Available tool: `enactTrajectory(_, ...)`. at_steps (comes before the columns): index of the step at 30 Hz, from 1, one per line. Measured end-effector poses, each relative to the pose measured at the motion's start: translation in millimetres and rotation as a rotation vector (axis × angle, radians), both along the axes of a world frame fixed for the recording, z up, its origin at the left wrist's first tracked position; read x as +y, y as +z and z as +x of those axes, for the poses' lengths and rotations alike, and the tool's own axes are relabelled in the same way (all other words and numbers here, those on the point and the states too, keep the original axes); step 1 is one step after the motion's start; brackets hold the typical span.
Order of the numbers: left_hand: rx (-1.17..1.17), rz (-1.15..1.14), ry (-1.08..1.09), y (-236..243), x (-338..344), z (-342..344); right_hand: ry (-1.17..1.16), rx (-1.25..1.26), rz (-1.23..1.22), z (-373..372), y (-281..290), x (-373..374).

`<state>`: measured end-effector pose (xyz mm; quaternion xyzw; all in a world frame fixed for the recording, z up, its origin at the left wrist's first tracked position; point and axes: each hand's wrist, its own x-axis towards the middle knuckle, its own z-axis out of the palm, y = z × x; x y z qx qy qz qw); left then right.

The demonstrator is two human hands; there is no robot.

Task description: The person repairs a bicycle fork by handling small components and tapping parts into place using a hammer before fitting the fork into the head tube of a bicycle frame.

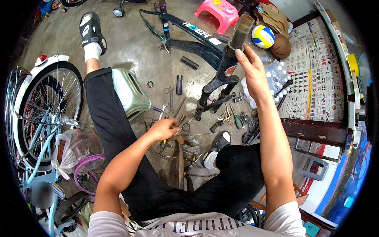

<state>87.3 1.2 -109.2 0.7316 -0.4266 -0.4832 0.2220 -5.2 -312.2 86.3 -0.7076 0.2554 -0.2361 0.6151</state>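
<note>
A dark bicycle frame (pixel 189 46) lies tilted in front of me, its front fork (pixel 211 87) pointing down toward the floor. From the top of its head tube (pixel 228 63) rises a worn metal tube (pixel 242 32). My right hand (pixel 253 73) is closed at the joint between the two, thumb on the near side and fingers partly hidden behind. Low by the fork's end, my left hand (pixel 164 129) has its fingers pinched around a thin metal rod (pixel 187 121). Beneath that hand lie a hammer (pixel 181 158) and other tools; a wrench (pixel 171 100) is just beyond.
Pliers (pixel 239 121) and small parts lie right of the fork. A pale green stool (pixel 128 93) stands by my left leg, and a bicycle wheel (pixel 49 112) at far left. Behind the frame are a pink stool (pixel 219 14), a volleyball (pixel 263 36) and wrapped bottles (pixel 278 77).
</note>
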Motion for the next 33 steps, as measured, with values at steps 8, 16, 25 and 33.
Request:
enactTrajectory(8,0.046,-0.085,0.188,-2.2,-14.8,22.0,0.044,-0.106,0.067,16.2,-3.6,-3.1)
enactTrajectory(16,-0.170,-0.145,0.144,15.6,-12.4,44.1,0.114,-0.199,0.226,10.1,-8.5,-18.1)
enactTrajectory(25,-0.262,-0.189,0.078,14.5,-9.8,51.1,0.074,-0.128,0.010,12.0,1.8,-10.7)
enactTrajectory(33,-0.297,-0.127,-0.006,14.9,-14.9,51.3,0.033,-0.044,-0.060,13.6,-1.6,-5.5)
